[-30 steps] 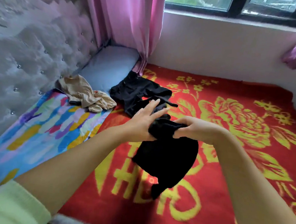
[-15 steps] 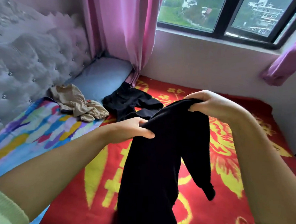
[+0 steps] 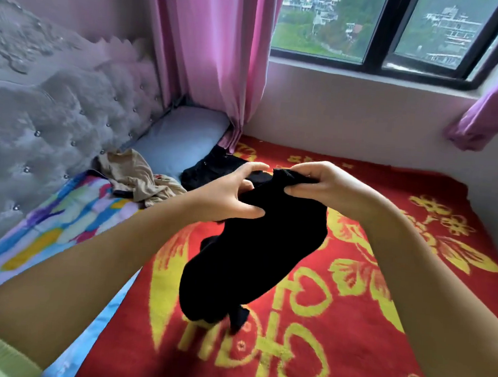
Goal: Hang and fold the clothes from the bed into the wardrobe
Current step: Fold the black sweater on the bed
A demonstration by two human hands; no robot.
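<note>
A black garment hangs bunched above the red blanket of the bed. My left hand grips its upper left part with curled fingers. My right hand pinches its top edge just to the right. The two hands sit close together. Its lower end droops down toward the blanket. Behind my hands lies a second black garment. A crumpled beige garment lies to the left by the headboard. No wardrobe is in view.
A grey tufted headboard lines the left side, with a grey-blue pillow and a multicoloured sheet below it. A pink curtain hangs at the back. The window and wall close off the far side.
My hands have come together and dropped lower. The black garment, held spread and high half a second ago, now hangs bunched in a shorter bundle.
</note>
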